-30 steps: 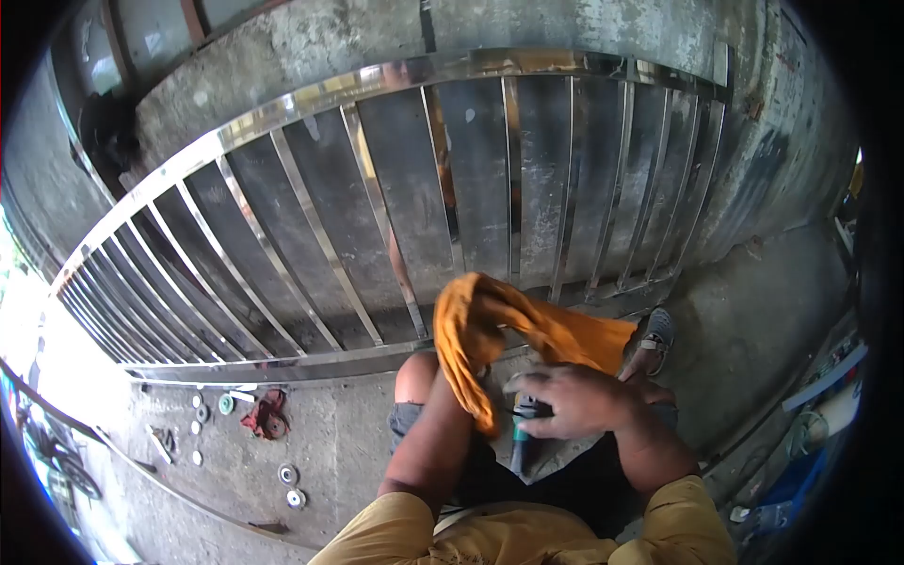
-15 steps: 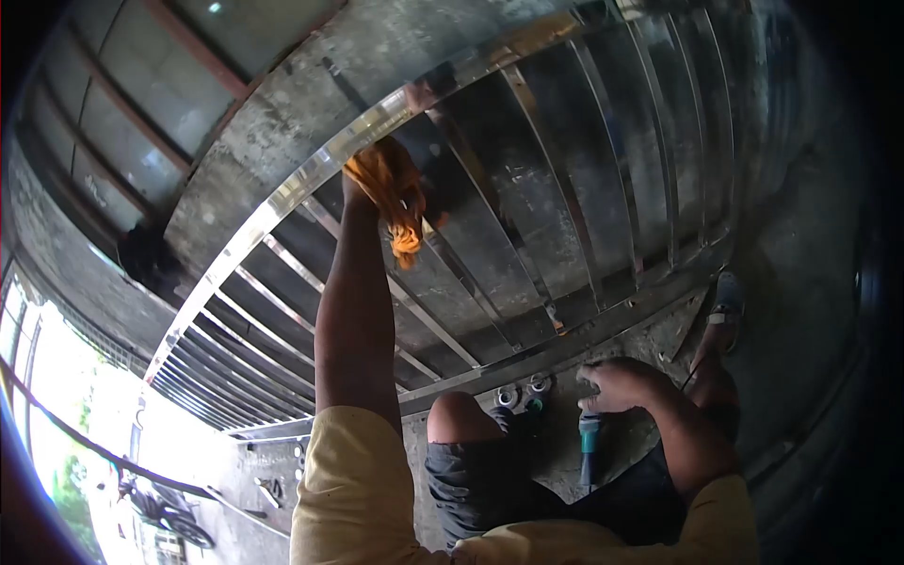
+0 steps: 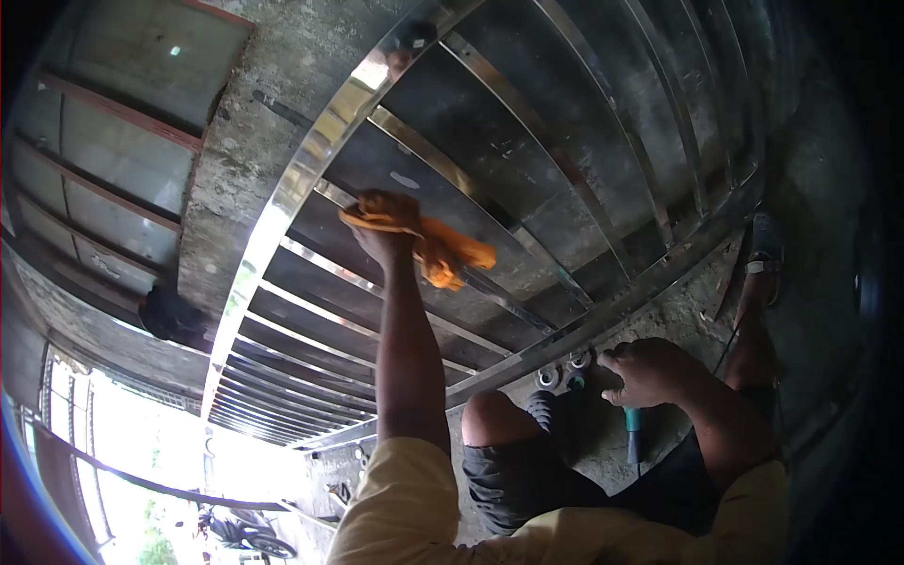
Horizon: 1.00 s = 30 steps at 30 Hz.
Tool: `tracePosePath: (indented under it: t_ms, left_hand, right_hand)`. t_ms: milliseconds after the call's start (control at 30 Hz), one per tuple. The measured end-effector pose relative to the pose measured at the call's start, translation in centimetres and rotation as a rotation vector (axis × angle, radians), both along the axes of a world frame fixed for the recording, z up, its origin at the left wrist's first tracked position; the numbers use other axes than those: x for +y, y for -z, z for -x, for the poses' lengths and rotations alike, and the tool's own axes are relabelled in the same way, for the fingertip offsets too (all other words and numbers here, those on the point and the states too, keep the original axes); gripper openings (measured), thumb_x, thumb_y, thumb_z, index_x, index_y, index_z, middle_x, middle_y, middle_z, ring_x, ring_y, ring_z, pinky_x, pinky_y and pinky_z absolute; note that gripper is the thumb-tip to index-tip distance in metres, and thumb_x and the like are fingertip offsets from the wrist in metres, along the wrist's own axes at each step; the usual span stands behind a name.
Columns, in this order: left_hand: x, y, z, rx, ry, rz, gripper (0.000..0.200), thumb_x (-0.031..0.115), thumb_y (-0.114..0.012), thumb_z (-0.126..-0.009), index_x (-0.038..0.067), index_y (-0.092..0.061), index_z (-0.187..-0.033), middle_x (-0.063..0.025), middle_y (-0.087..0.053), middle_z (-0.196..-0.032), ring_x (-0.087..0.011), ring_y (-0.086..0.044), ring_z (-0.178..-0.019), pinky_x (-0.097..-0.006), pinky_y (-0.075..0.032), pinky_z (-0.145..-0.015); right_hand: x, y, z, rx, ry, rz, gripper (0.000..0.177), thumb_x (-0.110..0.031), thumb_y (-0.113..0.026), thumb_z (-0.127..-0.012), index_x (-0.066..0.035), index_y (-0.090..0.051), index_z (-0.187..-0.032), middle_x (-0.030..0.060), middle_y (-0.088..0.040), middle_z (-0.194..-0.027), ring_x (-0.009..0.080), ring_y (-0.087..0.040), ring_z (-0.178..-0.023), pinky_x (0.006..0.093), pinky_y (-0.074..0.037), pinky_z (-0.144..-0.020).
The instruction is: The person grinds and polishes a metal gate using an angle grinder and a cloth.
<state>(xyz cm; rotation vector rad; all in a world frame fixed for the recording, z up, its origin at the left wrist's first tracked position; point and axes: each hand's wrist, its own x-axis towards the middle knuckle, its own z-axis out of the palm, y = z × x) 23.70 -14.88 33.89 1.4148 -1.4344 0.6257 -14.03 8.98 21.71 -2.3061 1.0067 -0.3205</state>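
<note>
My left hand [image 3: 384, 231] is closed on an orange cloth [image 3: 454, 252], with its loose end trailing to the right. Cloth and fingers are pressed around one upright bar of a shiny metal railing [image 3: 325, 141], just below its wide top rail; the fingertips are partly hidden. My right hand [image 3: 659, 372] hovers near my right thigh, thumb and fingers loosely bent and apart, nothing visible between them. Under it, a power tool with a green body [image 3: 633, 431] rests on the floor, its upper end hidden by the hand.
Small round discs or cups [image 3: 549, 378] lie beside my foot, close to the railing's bottom rail. A concrete wall [image 3: 221, 202] rises behind the railing. A dark cable runs past my right leg. A parked motorcycle [image 3: 247, 532] stands outside at lower left.
My left hand with the orange cloth has moved down from the top rail onto an upright bar. My view has shifted; the right hand stays above the green tool.
</note>
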Motion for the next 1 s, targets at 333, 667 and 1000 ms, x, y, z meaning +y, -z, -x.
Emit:
tracePosePath:
  t_ms: [333,667,1000]
  left_hand:
    - [-3.2,-7.5,-10.3,-0.830,-0.091,-0.248,0.023,0.024,-0.057,-0.097,0.004,-0.061,-0.107,-0.0082,-0.064,-0.101,-0.0166,-0.062,-0.091,-0.0339,-0.052,-0.082]
    - [-3.0,-6.1,-7.1,0.225,0.799,-0.348,0.019,0.013,-0.061,-0.092,0.002,-0.060,-0.109,-0.0113,-0.067,-0.107,-0.0200,-0.068,-0.089,-0.0336,-0.061,-0.081]
    - [2.0,18.8,-6.5,0.794,0.804,-0.494,0.029,0.032,-0.048,-0.099,0.011,-0.054,-0.119,-0.0077,-0.059,-0.115,-0.0193,-0.061,-0.102,-0.0359,-0.055,-0.090]
  right_hand:
    - [-2.0,2.6,0.8,0.017,0.114,-0.146,0.056,-0.040,-0.067,-0.087,-0.003,-0.056,-0.128,0.0221,-0.069,-0.105,0.0364,-0.068,-0.100,0.0450,-0.053,-0.089]
    - [-0.9,1.3,0.5,0.037,0.101,-0.117,0.042,-0.029,-0.071,-0.082,0.001,-0.060,-0.110,0.0189,-0.068,-0.080,0.0355,-0.070,-0.081,0.0458,-0.056,-0.073]
    - [-0.2,1.1,0.6,0.055,0.122,-0.069,0.049,-0.036,-0.075,-0.081,-0.002,-0.060,-0.111,0.0140,-0.066,-0.086,0.0310,-0.070,-0.080,0.0415,-0.056,-0.072]
